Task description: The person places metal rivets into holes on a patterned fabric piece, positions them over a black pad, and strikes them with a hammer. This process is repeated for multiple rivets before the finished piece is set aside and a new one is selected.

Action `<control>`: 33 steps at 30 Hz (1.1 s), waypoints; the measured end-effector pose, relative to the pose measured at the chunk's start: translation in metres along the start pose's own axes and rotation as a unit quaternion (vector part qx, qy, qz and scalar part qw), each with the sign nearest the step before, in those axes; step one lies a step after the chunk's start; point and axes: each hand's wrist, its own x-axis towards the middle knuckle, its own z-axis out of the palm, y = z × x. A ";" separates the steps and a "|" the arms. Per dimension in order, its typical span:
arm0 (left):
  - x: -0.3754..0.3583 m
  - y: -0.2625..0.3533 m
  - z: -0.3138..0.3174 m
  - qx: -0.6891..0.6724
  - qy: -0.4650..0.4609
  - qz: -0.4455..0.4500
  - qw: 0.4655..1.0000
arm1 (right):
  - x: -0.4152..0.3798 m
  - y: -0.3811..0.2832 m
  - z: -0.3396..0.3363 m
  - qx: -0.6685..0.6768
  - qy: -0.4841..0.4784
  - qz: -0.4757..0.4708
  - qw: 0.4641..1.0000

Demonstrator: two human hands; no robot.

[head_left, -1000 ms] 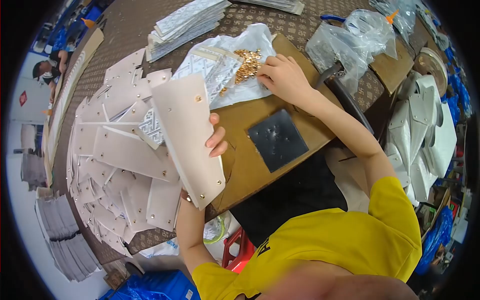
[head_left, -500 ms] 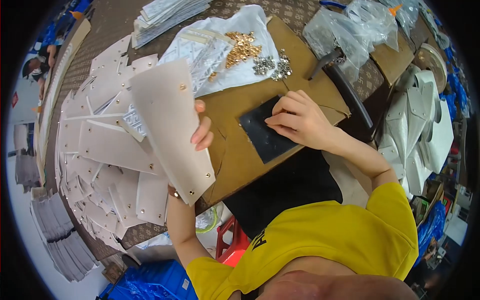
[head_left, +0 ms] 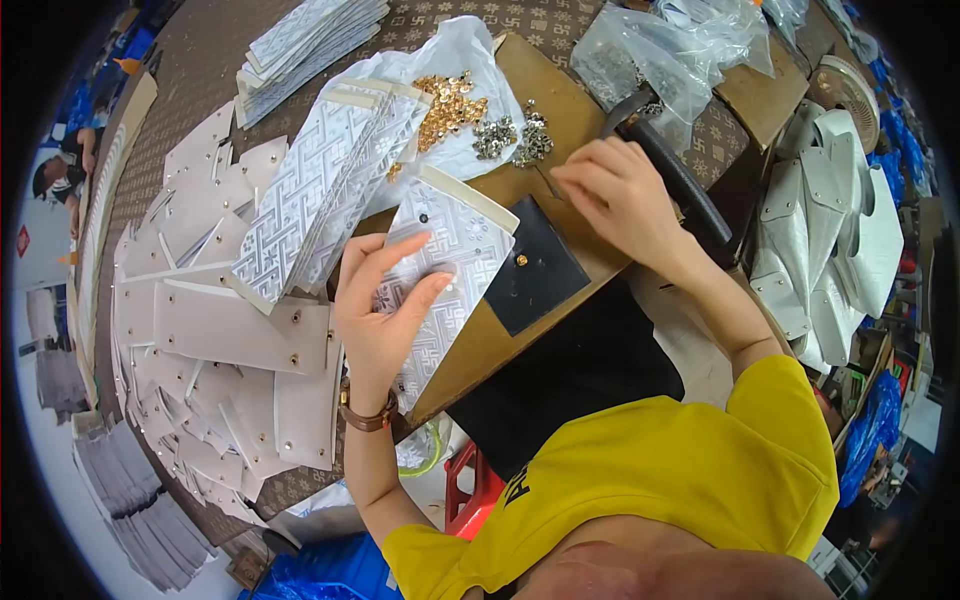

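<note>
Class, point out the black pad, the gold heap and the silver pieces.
Black pad (head_left: 541, 284), head view: its bare surface.
Gold heap (head_left: 449, 112), head view: its middle.
Silver pieces (head_left: 534, 144), head view: one cluster's middle.

Workroom with a large table (head_left: 540, 22) under a brown patterned cover (head_left: 410, 48), pale wall (head_left: 48, 262) at far left bearing a red diamond mark (head_left: 23, 240), red plastic seat (head_left: 488, 492) and blue bin (head_left: 340, 568) below table level, pale floor (head_left: 668, 318), cluttered shelf (head_left: 866, 382) at right.

Panel (head_left: 462, 255) now patterned side up, gold stud (head_left: 521, 260) on pad (head_left: 545, 275)
</note>
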 end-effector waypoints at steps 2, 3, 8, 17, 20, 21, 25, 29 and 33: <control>-0.001 -0.002 0.004 0.057 -0.010 -0.005 0.998 | 0.004 0.013 0.002 -0.032 0.003 0.028 0.999; -0.001 -0.001 0.006 0.057 -0.011 -0.004 0.998 | 0.007 0.017 0.003 -0.047 0.003 0.043 0.998; -0.004 0.002 0.018 0.038 -0.043 -0.031 0.998 | 0.015 0.022 0.017 -0.057 0.016 0.061 0.996; -0.008 -0.004 0.026 0.050 -0.084 -0.038 0.994 | 0.014 0.029 0.019 -0.087 -0.006 0.036 0.996; -0.008 -0.006 0.029 0.059 -0.083 -0.041 0.994 | 0.010 0.018 0.008 -0.055 -0.001 0.035 0.998; -0.008 -0.006 0.029 0.068 -0.081 -0.038 0.994 | 0.010 0.012 0.003 -0.030 -0.005 0.037 0.999; -0.007 -0.003 0.032 0.086 -0.082 -0.040 0.992 | -0.004 -0.011 -0.004 0.086 -0.026 0.078 0.993; -0.007 0.001 0.034 0.091 -0.090 -0.066 0.990 | -0.013 -0.022 -0.005 0.209 -0.061 0.137 0.966; -0.006 0.003 0.035 0.099 -0.095 -0.078 0.988 | -0.015 -0.025 -0.004 0.196 -0.079 0.112 0.971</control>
